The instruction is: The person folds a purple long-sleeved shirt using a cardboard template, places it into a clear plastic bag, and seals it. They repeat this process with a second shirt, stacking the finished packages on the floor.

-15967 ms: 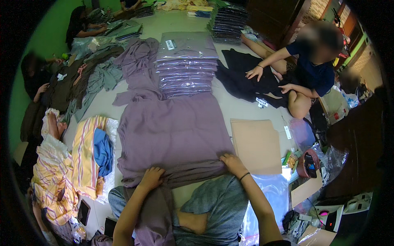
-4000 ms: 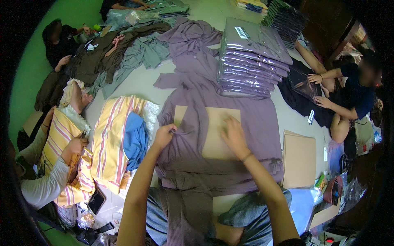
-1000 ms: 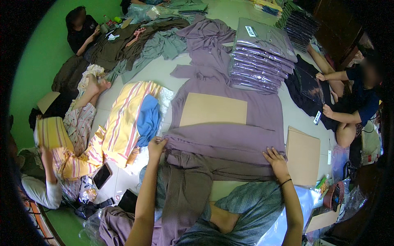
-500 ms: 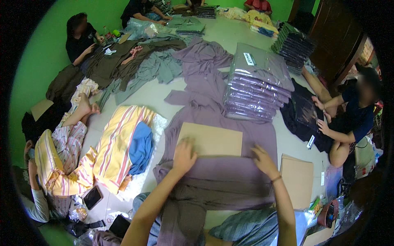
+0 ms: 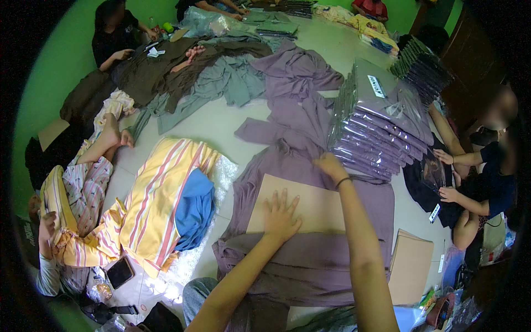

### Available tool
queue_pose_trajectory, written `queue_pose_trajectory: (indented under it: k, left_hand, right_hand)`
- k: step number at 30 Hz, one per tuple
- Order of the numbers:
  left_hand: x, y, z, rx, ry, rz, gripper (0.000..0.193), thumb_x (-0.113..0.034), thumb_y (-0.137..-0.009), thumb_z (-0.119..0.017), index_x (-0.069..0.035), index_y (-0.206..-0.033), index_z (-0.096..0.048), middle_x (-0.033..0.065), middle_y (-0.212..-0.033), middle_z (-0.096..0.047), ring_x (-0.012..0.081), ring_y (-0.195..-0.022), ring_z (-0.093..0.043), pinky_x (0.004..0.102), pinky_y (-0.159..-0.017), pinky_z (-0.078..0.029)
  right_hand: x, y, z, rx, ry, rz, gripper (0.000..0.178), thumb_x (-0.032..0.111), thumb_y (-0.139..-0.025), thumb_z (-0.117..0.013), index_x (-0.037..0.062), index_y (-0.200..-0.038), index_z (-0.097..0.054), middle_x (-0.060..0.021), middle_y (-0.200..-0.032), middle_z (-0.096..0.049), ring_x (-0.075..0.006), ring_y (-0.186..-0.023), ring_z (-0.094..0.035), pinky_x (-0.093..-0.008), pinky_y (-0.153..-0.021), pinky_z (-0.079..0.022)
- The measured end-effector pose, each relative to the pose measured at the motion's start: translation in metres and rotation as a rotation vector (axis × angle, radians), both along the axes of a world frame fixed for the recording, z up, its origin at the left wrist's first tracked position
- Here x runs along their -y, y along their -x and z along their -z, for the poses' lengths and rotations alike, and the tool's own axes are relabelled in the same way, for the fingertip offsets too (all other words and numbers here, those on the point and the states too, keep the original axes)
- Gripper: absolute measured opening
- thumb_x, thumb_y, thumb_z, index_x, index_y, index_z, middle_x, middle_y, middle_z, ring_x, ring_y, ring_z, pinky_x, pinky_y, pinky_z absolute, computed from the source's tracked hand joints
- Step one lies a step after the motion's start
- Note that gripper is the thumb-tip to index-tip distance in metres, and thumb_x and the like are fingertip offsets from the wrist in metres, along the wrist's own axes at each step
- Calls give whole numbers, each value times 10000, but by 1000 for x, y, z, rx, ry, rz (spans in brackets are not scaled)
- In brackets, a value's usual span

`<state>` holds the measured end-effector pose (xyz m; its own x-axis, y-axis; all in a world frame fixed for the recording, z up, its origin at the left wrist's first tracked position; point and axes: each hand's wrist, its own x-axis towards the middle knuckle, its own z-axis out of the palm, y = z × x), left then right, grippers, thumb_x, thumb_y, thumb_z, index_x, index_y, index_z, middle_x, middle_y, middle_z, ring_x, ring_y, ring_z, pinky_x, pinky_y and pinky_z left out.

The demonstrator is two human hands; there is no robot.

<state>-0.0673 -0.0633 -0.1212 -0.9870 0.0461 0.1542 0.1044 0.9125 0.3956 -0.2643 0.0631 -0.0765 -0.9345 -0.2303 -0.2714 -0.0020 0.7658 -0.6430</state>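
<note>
Head view: clear bags (image 5: 376,133) hold purple garments (image 5: 401,97) (left hand (image 5: 281,219) on cardboard (image 5: 318,209)).

Bare hands (image 5: 281,219) and forearms (image 5: 243,276), a thin dark wristband (image 5: 344,180) on the right, grey-blue legwear (image 5: 198,294)

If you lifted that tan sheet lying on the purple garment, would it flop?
The tan sheet would probably stay stiff: its edges look straight atop the creased purple garment. It looks thin, so it is likely light.
</note>
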Motion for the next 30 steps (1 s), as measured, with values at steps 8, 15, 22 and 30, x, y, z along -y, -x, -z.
queue_pose_trajectory:
  k: [8, 15, 22, 30]
  left_hand:
    - [-5, 0, -2, -73, 130, 45, 558, -303, -775, -404, -216, -1308, -264, 88, -1373, -195, 341, -1249, -176, 591, -945, -124]
    - [-5, 1, -2, -50, 131, 55, 560, -305, -772, -404, -225, -1308, -261, 92, -1376, -184, 350, -1244, -183, 612, -931, -129]
    - [-7, 5, 14, -77, 196, 48, 568, -312, -783, -394, -201, -1318, -236, 103, -1369, -195, 367, -1234, -188, 604, -939, -130]
    - [20, -4, 57, 135, 44, 126, 549, -141, -769, -413, -97, -1297, -267, 130, -1353, -212, 360, -1209, -237, 473, -974, -193]
  right_hand:
    - [4, -1, -28, 544, 1012, 394, 459, 218, -687, -677, -37, -1028, -505, -138, -983, -561, -217, -858, -548, -270, -790, -423]
    - [38, -4, -68, 117, 1225, 433, 488, 182, -710, -655, -57, -1087, -457, -143, -1057, -522, -212, -1000, -486, -266, -901, -333]
    - [30, -72, -144, -21, 1324, -279, 415, 175, -759, -605, 2, -1106, -457, -62, -1076, -530, -170, -981, -494, -288, -878, -353]
    - [-39, -273, -122, -40, 353, -1126, 348, 77, -752, -460, 51, -1098, -486, -176, -1101, -502, -303, -1031, -475, -373, -900, -360]
